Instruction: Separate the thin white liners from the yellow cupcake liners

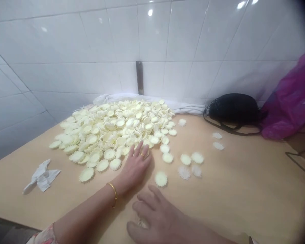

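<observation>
A large heap of pale yellow-white discs with toothed edges (120,122) lies on the table. My left hand (136,166) rests at the front edge of this heap, palm down, its fingers stretched out onto the nearest discs. Nearer to me, my right hand (160,217) is low over the table with curved fingers, slightly blurred. Between its thumb and forefinger shows a bit of a pale, ridged piece (142,223), like the toothed discs; the rest is hidden under the hand. A single toothed disc (161,179) lies flat just beyond my right fingertips.
Several loose discs (197,158) are scattered to the right on the table (231,196). A crumpled white tissue (42,176) lies at left. Behind are a white cloth (190,108), a black bag (234,108) and a magenta plastic bag (289,101), against a tiled wall (91,40).
</observation>
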The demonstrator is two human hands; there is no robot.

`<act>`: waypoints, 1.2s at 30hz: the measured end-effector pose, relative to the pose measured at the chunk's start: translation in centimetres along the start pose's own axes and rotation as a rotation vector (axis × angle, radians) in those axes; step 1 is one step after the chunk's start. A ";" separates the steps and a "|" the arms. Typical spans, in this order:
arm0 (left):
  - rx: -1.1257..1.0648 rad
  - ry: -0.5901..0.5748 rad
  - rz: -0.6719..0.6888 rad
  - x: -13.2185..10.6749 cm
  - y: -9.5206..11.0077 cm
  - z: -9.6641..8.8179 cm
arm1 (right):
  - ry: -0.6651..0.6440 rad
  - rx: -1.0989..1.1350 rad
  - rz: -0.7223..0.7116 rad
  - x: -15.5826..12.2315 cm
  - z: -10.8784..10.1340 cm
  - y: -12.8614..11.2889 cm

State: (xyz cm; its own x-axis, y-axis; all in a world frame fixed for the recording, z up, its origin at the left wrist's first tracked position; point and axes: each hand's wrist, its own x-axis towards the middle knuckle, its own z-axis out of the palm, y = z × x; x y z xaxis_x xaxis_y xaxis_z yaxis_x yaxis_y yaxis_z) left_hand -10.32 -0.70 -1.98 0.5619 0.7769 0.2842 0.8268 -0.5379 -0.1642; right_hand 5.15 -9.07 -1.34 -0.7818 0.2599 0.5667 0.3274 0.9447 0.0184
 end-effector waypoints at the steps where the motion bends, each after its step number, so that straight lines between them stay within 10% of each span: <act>1: 0.004 0.010 0.004 0.2 0.1 0.0 | 0.028 -0.072 -0.017 -0.6 0.9 -0.4; 11: -0.091 0.024 0.234 4.2 3.4 0.2 | -0.255 -0.037 0.144 -2.0 -0.5 2.1; 18: -0.082 0.036 0.149 4.8 2.1 0.6 | -0.051 -0.138 0.210 -3.1 -2.3 4.0; 24: -0.311 0.171 0.174 3.9 4.3 -1.1 | 0.214 -0.297 0.813 -7.8 -5.4 13.2; 29: -0.377 0.021 0.042 7.5 6.4 -2.1 | 0.182 -0.217 1.020 -11.5 -6.6 18.2; 36: -0.395 -0.222 -0.032 11.6 8.2 0.8 | -0.101 -0.038 0.942 -11.1 -5.1 15.6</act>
State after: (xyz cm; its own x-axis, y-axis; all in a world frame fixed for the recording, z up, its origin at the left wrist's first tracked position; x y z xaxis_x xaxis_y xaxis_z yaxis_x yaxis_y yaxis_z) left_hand 3.01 4.14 -0.79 0.5634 0.8235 0.0666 0.7951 -0.5623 0.2271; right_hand 21.69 1.73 -3.14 -0.2289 0.9298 0.2882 0.8628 0.3309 -0.3822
